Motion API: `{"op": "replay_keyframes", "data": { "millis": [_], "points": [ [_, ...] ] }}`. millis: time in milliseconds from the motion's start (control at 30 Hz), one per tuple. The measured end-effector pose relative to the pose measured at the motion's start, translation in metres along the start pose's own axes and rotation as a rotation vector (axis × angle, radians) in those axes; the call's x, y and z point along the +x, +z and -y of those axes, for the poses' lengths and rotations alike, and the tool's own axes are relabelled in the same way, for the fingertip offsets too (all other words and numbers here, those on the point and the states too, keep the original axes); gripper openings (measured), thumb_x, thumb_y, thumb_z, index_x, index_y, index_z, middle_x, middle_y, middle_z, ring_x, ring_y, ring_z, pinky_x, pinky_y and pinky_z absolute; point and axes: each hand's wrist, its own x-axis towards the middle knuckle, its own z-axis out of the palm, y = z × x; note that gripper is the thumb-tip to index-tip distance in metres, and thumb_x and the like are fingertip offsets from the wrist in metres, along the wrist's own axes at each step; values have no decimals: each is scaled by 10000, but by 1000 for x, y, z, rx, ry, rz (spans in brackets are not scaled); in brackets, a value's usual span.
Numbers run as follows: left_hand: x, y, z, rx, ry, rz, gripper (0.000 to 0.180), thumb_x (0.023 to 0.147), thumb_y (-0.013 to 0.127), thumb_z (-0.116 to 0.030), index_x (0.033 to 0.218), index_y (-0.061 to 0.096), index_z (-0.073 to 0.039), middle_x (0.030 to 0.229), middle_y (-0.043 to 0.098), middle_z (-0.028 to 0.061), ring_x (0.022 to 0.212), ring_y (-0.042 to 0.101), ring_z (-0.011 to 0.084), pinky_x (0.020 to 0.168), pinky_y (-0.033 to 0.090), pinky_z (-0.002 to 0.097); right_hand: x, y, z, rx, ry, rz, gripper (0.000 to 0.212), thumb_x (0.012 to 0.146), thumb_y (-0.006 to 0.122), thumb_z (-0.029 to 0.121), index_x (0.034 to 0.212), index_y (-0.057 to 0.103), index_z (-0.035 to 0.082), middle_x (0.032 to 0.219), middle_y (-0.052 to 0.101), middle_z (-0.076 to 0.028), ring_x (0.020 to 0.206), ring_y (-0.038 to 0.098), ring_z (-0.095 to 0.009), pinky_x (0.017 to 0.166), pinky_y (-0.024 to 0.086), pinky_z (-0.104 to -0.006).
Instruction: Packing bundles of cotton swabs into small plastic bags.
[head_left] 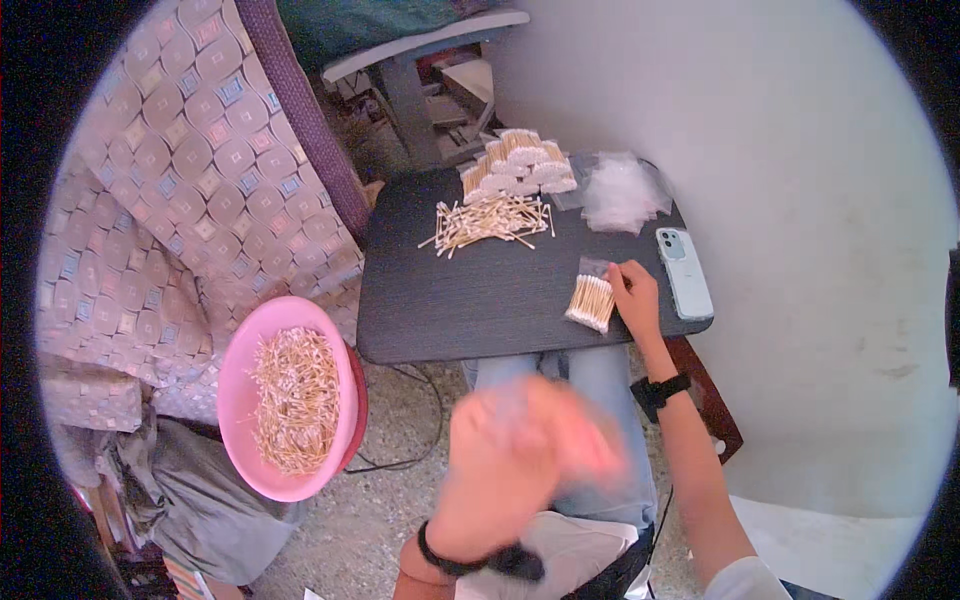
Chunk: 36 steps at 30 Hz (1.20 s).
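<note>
On the dark table lies a small clear plastic bag of cotton swabs (591,302), near the front edge. My right hand (634,295) is at the bag's right side, its fingers closed on the bag's upper edge. My left hand (510,450) is raised over my lap, close to the camera and smeared by motion, so its fingers and anything in them cannot be made out. Beyond the bag, loose cotton swabs (490,222) lie in a heap. Behind them is a stack of filled swab bags (520,165), and to their right a pile of clear empty bags (622,192).
A white phone (686,275) lies at the right edge of the black table (440,310). Left of the table stands a pink basin (238,400) full of loose swabs, beside a patterned sofa (225,190). A pale wall (800,250) bounds the right side.
</note>
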Motion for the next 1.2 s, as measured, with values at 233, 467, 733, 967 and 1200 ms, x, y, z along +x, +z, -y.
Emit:
{"op": "replay_keyframes", "data": {
  "millis": [233,467,733,967,1200],
  "points": [
    [-1,-132,46,1172,-192,-82,309,930,541,-298,1009,653,-21,887,653,185,877,622,280,779,482,393,-1,2,4,2,24,9,241,895,561,185,793,624,-24,740,583,-144,663,566,-273,632,443,-347],
    [-18,-197,90,2374,8,-68,791,774,673,-430,1394,343,-65,1371,320,315,1220,373,478,897,447,478,1,5,-2,139,149,-281,289,919,549,178,1144,532,-3,948,611,-131,868,586,-239,793,457,-324],
    [-9,-202,113,1868,-89,-255,1000,719,710,-428,1438,135,-35,1318,319,377,1089,477,531,864,469,504,2,-12,29,33,-39,-297,328,916,535,115,1208,461,-15,1155,528,-165,1127,469,-277,1006,325,-370],
    [-16,-211,103,1815,-50,-278,982,712,716,-429,1405,189,25,1294,374,339,1143,447,489,933,426,481,-33,-91,260,1220,-52,237,578,988,286,415,1403,281,12,1319,470,-154,1229,439,-233,1092,251,-418],
    [-18,-211,102,1748,-46,-293,981,701,735,-407,1417,195,-8,1298,381,303,1175,434,447,968,397,470,-69,-121,256,1273,-51,478,476,964,361,328,1314,377,5,1195,525,-157,1085,497,-250,946,316,-398]
  ]
}}
